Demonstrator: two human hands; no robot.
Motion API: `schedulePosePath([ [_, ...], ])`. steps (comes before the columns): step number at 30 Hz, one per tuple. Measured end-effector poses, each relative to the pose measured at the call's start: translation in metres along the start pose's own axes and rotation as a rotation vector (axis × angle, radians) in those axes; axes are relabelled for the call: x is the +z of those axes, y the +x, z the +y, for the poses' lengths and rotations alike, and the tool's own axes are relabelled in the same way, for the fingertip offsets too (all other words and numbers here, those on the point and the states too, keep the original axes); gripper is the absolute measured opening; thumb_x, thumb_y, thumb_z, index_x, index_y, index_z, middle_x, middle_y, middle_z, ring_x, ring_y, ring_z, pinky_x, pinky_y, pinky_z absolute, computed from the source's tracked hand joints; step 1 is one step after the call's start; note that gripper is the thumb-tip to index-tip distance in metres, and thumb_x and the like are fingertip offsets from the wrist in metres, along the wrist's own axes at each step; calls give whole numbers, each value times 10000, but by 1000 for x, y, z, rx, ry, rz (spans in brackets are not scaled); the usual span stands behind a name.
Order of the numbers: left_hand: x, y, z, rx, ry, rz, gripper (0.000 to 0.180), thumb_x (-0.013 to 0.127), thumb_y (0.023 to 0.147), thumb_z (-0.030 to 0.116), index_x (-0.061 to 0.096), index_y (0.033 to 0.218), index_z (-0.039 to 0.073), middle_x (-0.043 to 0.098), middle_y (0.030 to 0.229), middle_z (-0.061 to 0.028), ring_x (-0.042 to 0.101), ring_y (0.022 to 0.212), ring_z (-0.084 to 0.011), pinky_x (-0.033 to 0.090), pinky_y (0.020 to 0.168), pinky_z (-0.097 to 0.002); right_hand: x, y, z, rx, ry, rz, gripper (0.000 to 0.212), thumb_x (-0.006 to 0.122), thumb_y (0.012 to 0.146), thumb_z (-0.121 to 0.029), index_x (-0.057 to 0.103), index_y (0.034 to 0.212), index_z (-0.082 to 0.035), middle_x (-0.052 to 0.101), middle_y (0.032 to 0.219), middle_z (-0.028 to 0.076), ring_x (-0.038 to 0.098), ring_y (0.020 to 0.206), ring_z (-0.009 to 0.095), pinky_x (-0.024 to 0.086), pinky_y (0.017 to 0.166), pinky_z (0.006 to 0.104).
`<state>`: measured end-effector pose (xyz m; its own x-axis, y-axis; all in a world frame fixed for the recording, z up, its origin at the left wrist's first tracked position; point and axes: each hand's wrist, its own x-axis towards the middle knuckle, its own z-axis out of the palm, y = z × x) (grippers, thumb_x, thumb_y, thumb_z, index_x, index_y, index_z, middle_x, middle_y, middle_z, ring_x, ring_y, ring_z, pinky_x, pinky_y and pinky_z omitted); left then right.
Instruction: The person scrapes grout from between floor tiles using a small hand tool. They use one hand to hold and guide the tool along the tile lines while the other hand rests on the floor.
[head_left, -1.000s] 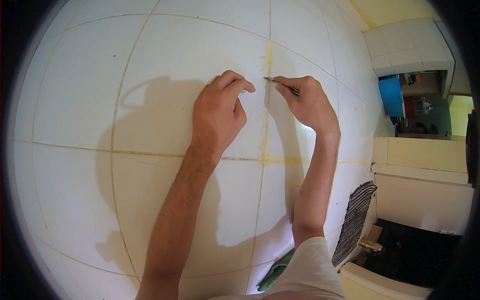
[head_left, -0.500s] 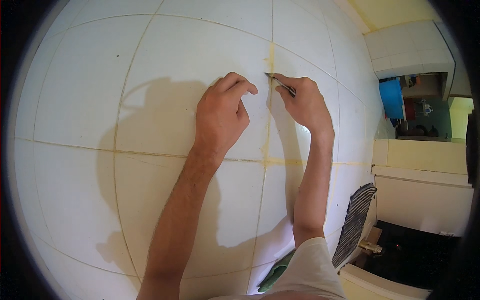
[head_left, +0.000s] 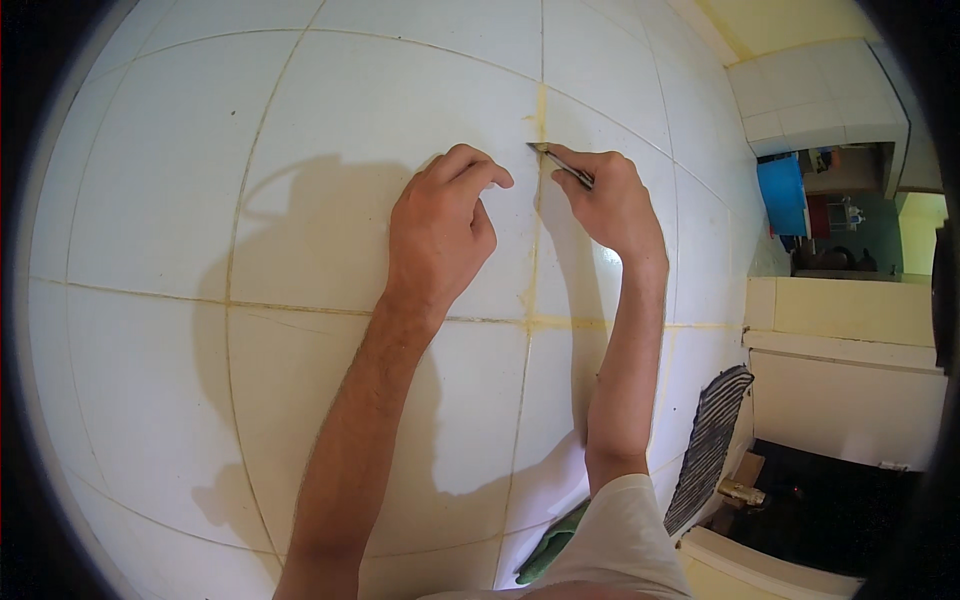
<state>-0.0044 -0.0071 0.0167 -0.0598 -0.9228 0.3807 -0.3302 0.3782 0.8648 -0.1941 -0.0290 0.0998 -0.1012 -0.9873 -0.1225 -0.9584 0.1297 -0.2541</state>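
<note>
My right hand (head_left: 615,205) grips a slim, dark and silvery pointed tool (head_left: 570,170), thin like a knife. Its tip meets a yellow-stained grout line (head_left: 543,120) between white floor tiles (head_left: 390,95). The far end of the tool is hidden in my palm. To the left, my left hand (head_left: 440,225) is held low over the tile, its fingers loosely curled and the thumb apart from the index finger. Nothing shows in it. Yellow smears also mark the grout crossing (head_left: 530,322) nearer to me.
A black-and-grey striped mat (head_left: 708,445) lies at the right beside a doorway ledge (head_left: 770,570). Green cloth (head_left: 552,545) is by my sleeve. Farther right, a blue tub (head_left: 783,197) stands in an opening near other household items.
The tool's tip has shifted very slightly left on the grout line, with my right hand almost in place. My left hand has barely moved.
</note>
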Motion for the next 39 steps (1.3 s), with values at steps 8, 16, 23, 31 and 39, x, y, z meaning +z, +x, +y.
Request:
schedulePosePath([
  [8,0,-1,-3,8,-4,21,342,592,827,-180,736,995,81,697,1020,-20,687,933,-263,575,797,-397,-12,-5,1,-75,29,50,307,713,985,-139,818,1274,-123,745,803,190,677,689,339,571,728,447],
  [16,0,-1,-1,-3,5,2,467,461,785,-228,740,1040,46,713,1066,-92,756,1005,-268,603,822,-370,-10,-5,10,-153,47,-52,350,717,1005,-153,778,1350,-151,668,736,202,631,683,349,547,711,451],
  [23,1,0,4,-22,-21,-15,462,457,796,-230,738,1039,44,716,1066,-82,759,1013,-262,601,816,-369,-5,-3,5,28,8,-67,371,711,993,-126,772,1359,-128,729,848,186,600,697,299,545,745,415],
  [31,3,-1,-2,9,-9,27,341,585,829,-186,735,988,77,703,1022,-20,693,929,-254,576,787,-384,-13,-8,19,-70,61,-98,334,695,984,-123,805,1299,-147,767,908,196,685,747,354,565,773,446],
  [39,5,-1,-3,14,-7,24,352,583,829,-183,736,995,88,705,1025,-19,697,935,-251,576,793,-387,1,0,16,-114,71,-4,354,691,1003,-104,762,1348,-67,715,840,235,576,691,303,531,731,408],
])
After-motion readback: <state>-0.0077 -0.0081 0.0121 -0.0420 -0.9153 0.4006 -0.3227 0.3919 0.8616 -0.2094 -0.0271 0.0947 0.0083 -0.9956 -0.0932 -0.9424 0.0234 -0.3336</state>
